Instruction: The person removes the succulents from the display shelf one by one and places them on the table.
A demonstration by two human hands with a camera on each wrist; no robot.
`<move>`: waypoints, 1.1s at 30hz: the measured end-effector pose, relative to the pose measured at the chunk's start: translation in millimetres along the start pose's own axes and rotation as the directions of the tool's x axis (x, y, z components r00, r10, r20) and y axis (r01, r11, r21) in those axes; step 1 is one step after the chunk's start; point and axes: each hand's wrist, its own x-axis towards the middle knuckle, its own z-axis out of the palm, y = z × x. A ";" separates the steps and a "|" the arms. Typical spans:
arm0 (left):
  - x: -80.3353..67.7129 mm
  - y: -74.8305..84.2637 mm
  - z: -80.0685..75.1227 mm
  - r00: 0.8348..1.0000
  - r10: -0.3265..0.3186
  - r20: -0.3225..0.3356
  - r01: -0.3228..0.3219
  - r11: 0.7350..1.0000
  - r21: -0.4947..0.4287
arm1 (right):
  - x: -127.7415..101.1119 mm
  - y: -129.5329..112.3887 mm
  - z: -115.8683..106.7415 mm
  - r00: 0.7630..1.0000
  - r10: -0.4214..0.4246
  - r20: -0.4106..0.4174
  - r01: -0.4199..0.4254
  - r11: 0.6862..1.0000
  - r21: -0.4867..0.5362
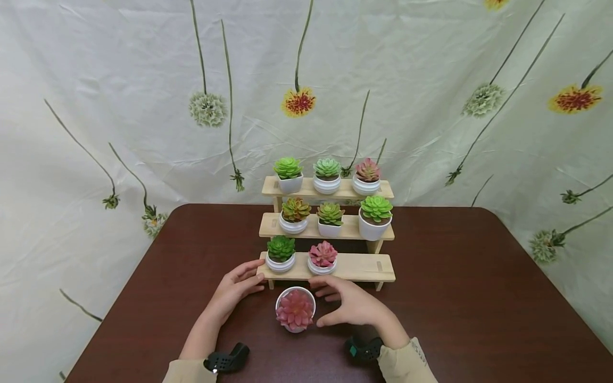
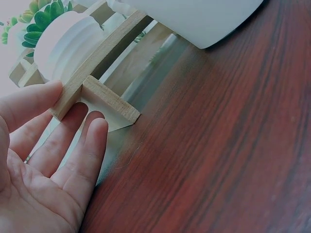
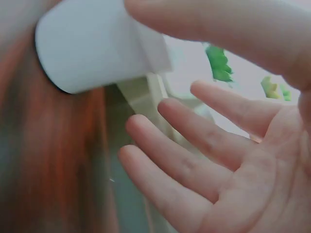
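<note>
Pinching tiered pale-wood shelving (image 1: pixel 361 266) is the left hand (image 1: pixel 235 288). Before the shelving, the spread-fingered right hand (image 1: pixel 353 304) flanks a white-potted pink succulent (image 1: pixel 295 310).

Table (image 1: pixel 460 287) with dark red-brown, wood-grained top, far corners rounded; directly on it, a three-step pale wooden stand (image 1: pixel 366 267) toward the far side, and just in front of that a rosy plant (image 1: pixel 295 310) in a white pot. Stand bears eight more in white pots, left to right: top, lime plant (image 1: pixel 288 171), pale green plant (image 1: pixel 327 173), reddish plant (image 1: pixel 367 173); middle, bronze plant (image 1: pixel 295 211), olive plant (image 1: pixel 330 215), bright green plant (image 1: pixel 375 210). Bottom step, dark green plant (image 1: pixel 281 250) at the left end, pink plant (image 1: pixel 323 255) near the middle.
</note>
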 end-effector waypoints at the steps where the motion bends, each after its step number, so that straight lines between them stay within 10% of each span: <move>1: -0.3 -0.2 0.0 1.000 0.000 -0.001 0.000 1.000 0.000 | -1.1 -0.2 -2.4 1.000 -0.002 -0.005 0.002 1.000 0.000; 10: -0.8 -1.2 -0.2 1.000 0.000 -0.008 0.000 1.000 -0.001 | -10.6 -3.3 -20.0 0.988 0.027 -0.150 -0.026 1.000 0.010; 21: -0.1 0.0 -0.5 1.000 0.001 -0.003 -0.001 1.000 -0.007 | -6.2 0.2 -23.5 0.883 0.075 -0.463 -0.068 0.997 0.031; 33: -0.1 0.6 -0.9 1.000 -0.006 -0.005 0.006 1.000 -0.008 | 5.6 8.9 -7.8 0.834 0.048 -0.550 -0.003 0.997 0.082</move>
